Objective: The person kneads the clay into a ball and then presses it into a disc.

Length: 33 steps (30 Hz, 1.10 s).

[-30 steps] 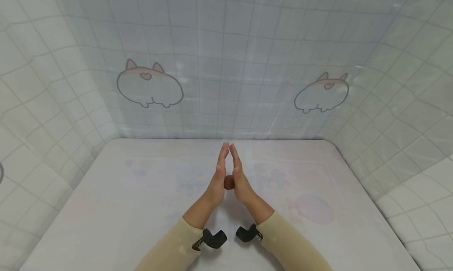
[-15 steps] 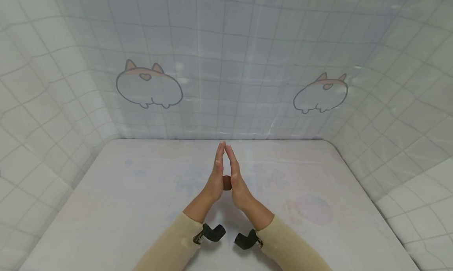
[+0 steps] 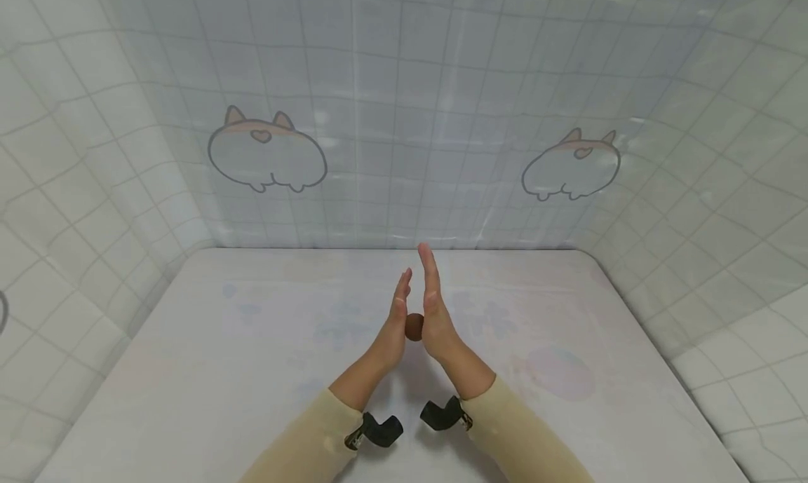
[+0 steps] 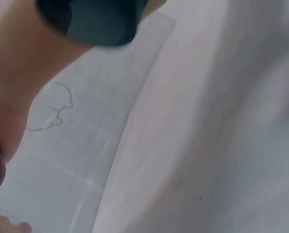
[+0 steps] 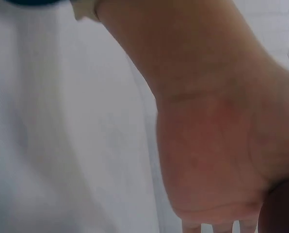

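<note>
Fingers (image 3: pixel 431 266) of the 2 hands: extended and released, directed toward 12 o'clock in the head view, with a gap between the 2 sets. The left hand (image 3: pixel 390 336) is located at 9 o'clock of the brown ball (image 3: pixel 414 327), its palm turned inward and pressed against the ball. The right hand (image 3: pixel 438 329) is located at 3 o'clock of the ball, its palm turned inward and pressed against the opposite side. The fingers of the right hand reach farther toward 12 o'clock than those of the left hand.

Brown ball: quantity 1, rounded, retained between the 2 palms, at 6 o'clock of the head view's centre. Its clearance from the worktop (image 3: pixel 208 371) cannot be determined from the head view. In the left wrist view, the frame edge cuts the ball off between 8 and 9 o'clock; in the right wrist view, at 4 o'clock.

Surroundings, ball as dial centre: the worktop is pale and faintly patterned, with a pinkish oval print (image 3: pixel 560 373) between 3 and 4 o'clock. The 2 cream sleeves (image 3: pixel 306 441) lie between 7 and 8 and between 4 and 5 o'clock, each with a black attachment (image 3: pixel 382 431) at the wrist. A gridded wall covering (image 3: pixel 404 132) stands toward 12 o'clock, bearing 2 animal drawings (image 3: pixel 268 160): 1 between 10 and 11 o'clock, 1 between 1 and 2 o'clock.
</note>
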Tool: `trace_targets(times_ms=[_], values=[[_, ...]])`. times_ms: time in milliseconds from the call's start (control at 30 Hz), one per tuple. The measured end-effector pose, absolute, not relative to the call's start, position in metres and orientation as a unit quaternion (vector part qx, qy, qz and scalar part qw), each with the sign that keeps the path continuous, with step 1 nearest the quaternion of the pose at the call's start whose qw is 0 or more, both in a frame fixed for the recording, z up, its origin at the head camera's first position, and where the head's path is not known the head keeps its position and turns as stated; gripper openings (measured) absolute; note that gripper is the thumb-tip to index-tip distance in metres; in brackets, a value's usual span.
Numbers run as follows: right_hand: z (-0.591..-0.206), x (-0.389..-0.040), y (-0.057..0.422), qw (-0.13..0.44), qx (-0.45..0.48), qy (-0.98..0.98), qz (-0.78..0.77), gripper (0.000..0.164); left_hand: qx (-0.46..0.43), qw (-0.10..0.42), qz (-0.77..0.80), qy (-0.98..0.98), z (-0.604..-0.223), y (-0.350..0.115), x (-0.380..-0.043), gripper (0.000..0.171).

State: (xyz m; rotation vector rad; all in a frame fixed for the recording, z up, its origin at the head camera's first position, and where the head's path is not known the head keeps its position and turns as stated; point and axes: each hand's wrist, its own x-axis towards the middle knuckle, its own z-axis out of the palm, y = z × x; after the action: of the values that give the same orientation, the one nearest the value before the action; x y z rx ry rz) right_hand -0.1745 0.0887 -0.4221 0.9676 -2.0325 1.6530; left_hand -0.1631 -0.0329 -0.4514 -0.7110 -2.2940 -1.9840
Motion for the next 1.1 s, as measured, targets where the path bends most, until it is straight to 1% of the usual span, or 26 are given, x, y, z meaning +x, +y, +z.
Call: trace_targets(times_ms=[167, 400, 567, 733, 933, 1033, 1100], values=[[-0.422, -0.184, 0.093, 0.165, 0.323, -0.717, 0.596, 0.095, -0.249, -0.017, -0.663, -0.706, -0.448, -0.029, -0.157, 0.087], [-0.429, -0.195, 0.098, 0.145, 0.309, -0.728, 0.595, 0.094, -0.292, -0.022, -0.685, -0.667, -0.441, -0.026, -0.154, 0.094], [-0.436, -0.199, 0.098, 0.110, 0.300, -0.736, 0.597, 0.096, -0.297, 0.006, -0.693, -0.657, -0.439, -0.027, -0.154, 0.099], [-0.441, -0.199, 0.097, 0.096, 0.295, -0.743, 0.593, 0.099, -0.308, 0.032, -0.698, -0.646, -0.433, -0.030, -0.158, 0.094], [-0.445, -0.193, 0.093, 0.061, 0.312, -0.741, 0.591, 0.091, -0.298, 0.086, -0.679, -0.666, -0.424, -0.033, -0.163, 0.089], [-0.446, -0.189, 0.091, 0.066, 0.326, -0.736, 0.589, 0.087, -0.282, 0.096, -0.677, -0.673, -0.421, -0.033, -0.166, 0.087], [-0.446, -0.188, 0.089, 0.083, 0.343, -0.724, 0.593, 0.086, -0.273, 0.099, -0.677, -0.677, -0.420, -0.032, -0.169, 0.087]])
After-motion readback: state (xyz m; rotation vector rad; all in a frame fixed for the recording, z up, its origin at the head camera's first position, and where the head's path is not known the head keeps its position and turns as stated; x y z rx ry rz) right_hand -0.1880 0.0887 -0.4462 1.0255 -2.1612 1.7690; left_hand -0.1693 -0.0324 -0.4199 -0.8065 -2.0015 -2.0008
